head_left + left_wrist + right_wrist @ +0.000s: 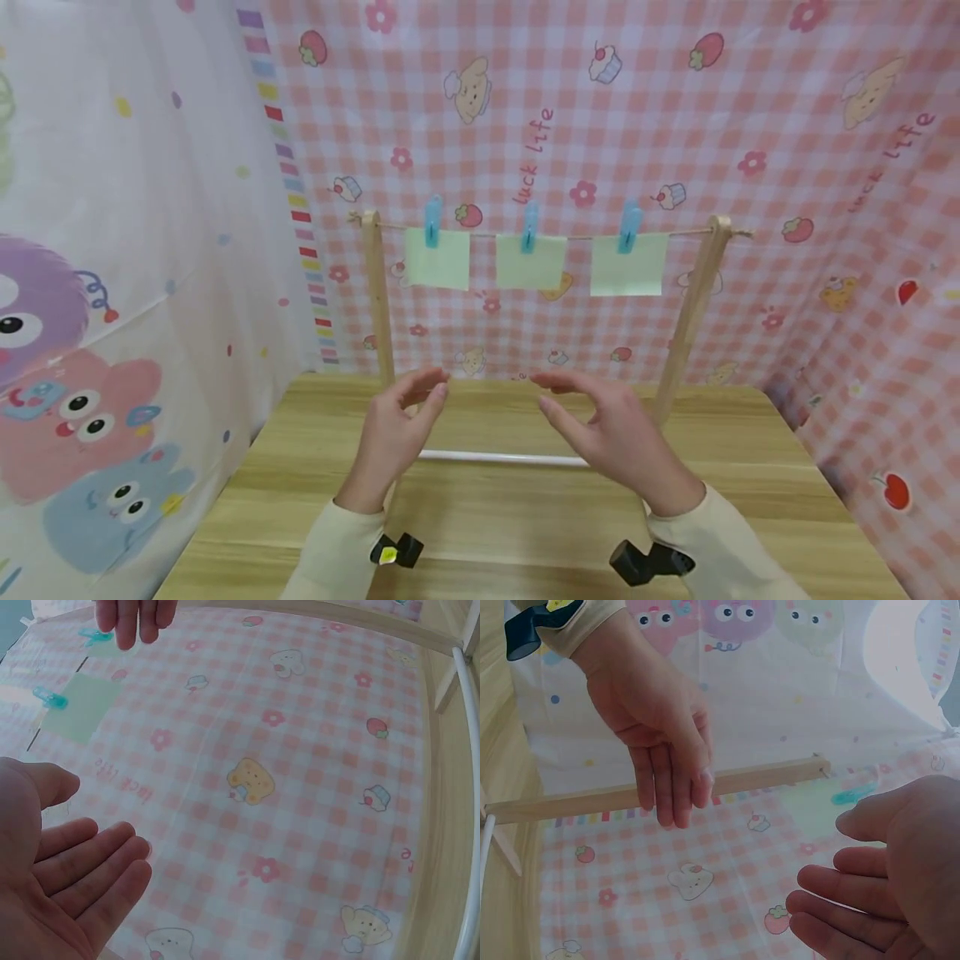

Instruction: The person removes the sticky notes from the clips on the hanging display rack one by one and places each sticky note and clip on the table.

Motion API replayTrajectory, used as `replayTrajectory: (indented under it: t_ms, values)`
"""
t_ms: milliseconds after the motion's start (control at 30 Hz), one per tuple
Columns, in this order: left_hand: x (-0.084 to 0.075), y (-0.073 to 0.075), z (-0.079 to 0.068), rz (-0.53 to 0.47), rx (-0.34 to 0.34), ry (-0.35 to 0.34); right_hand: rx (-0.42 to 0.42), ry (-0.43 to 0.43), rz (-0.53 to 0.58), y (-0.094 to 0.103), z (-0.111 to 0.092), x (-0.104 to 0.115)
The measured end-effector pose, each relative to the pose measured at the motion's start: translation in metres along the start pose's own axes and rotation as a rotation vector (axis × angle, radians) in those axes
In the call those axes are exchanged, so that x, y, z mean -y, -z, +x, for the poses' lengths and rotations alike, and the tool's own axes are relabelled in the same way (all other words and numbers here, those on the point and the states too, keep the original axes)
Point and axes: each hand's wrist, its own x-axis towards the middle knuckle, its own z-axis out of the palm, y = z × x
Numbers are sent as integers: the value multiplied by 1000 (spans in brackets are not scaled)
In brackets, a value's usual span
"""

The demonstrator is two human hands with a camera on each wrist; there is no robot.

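Note:
Both hands hover apart over the table in the head view, palms turned toward each other. My left hand point(397, 429) has relaxed, slightly bent fingers and holds nothing. Opposite it, my right hand point(618, 429) is likewise relaxed and bare. Beyond them stands a wooden frame with a string tied between its posts. Three pale green paper squares hang there: a left paper point(437, 262), a middle paper point(531, 265) and a right paper point(628, 268). Blue clothespins pinch them to the string: a left clothespin point(432, 223), a middle clothespin point(529, 229) and a right clothespin point(628, 229).
The frame's left post point(381, 317) and right post point(690, 317) rise from the wood-grain table point(487, 517). A white rod point(502, 457) runs low between them. Behind hangs a pink checked cloth point(510, 333); a white cartoon-print cloth point(202, 208) hangs at left.

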Motion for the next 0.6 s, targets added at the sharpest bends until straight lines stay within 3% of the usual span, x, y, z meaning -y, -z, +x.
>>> replayTrajectory:
  t_ms: [233, 467, 600]
  values:
    - [-2, 9, 14, 20, -4, 46, -4, -8, 58, 4, 18, 2]
    - [-7, 21, 29, 10, -45, -29, 43, -76, 112, 9, 37, 11]
    - [-11, 24, 37, -5, -72, -40, 60, -91, 100, 11, 47, 19]
